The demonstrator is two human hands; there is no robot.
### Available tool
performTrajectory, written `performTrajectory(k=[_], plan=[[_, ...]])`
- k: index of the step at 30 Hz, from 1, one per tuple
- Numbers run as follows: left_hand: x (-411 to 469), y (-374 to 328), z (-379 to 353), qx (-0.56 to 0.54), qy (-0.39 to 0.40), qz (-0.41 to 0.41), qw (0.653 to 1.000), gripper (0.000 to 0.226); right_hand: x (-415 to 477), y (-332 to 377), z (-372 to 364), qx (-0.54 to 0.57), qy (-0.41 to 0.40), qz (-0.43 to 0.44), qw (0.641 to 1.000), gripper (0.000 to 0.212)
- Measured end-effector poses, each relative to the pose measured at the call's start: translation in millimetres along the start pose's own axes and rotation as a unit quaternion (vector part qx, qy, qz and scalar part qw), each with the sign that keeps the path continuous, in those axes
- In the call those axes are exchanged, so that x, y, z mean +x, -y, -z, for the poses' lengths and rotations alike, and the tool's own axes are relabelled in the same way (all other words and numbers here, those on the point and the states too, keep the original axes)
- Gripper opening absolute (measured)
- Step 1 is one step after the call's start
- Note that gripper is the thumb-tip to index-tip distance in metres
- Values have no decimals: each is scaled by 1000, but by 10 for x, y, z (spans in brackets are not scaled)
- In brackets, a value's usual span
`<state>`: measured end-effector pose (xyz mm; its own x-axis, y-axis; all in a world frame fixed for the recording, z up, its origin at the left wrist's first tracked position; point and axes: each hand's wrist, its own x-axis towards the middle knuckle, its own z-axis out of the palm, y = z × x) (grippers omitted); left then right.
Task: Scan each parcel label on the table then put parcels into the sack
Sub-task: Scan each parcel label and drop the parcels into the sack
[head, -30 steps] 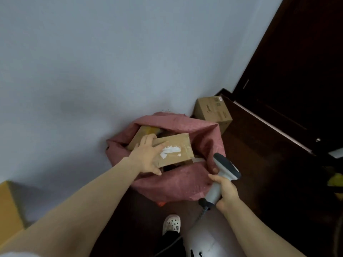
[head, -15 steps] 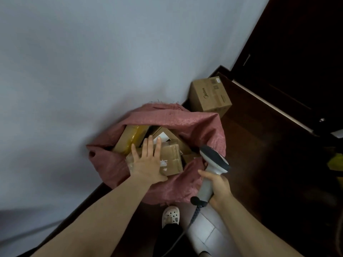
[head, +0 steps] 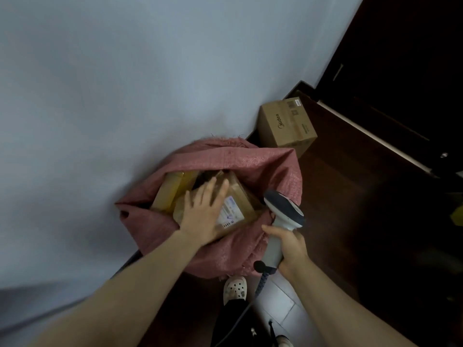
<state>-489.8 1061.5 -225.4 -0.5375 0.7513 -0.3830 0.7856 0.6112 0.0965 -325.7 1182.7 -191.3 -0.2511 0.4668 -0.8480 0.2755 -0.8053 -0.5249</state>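
Observation:
A pink woven sack (head: 233,156) stands open on the floor against the wall. Inside it lies a brown cardboard parcel (head: 241,200) with a white label facing up. My left hand (head: 203,214) lies flat on top of this parcel with fingers straight and spread. To its left in the sack sits a yellowish parcel (head: 170,189). My right hand (head: 288,246) grips the handle of a grey and white barcode scanner (head: 283,211) at the sack's right rim, its cable hanging down.
A brown Midea carton (head: 285,123) stands on the floor behind the sack by the wall. Dark wooden flooring and a dark door lie to the right. My foot in a white clog (head: 234,289) is just below the sack.
My left hand has let the parcel down into the sack, going from gripping its edge to lying flat on top. The scanner hand stays beside the sack.

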Motion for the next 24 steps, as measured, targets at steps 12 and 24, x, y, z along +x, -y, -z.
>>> performTrajectory(k=[12, 24], plan=[[518, 133, 93, -28, 52, 24, 998, 134, 161, -19, -75, -16, -12, 1, 1000, 36], [53, 132, 27, 31, 9, 9, 999, 132, -9, -161, -5, -1, -30, -1, 1000, 46]])
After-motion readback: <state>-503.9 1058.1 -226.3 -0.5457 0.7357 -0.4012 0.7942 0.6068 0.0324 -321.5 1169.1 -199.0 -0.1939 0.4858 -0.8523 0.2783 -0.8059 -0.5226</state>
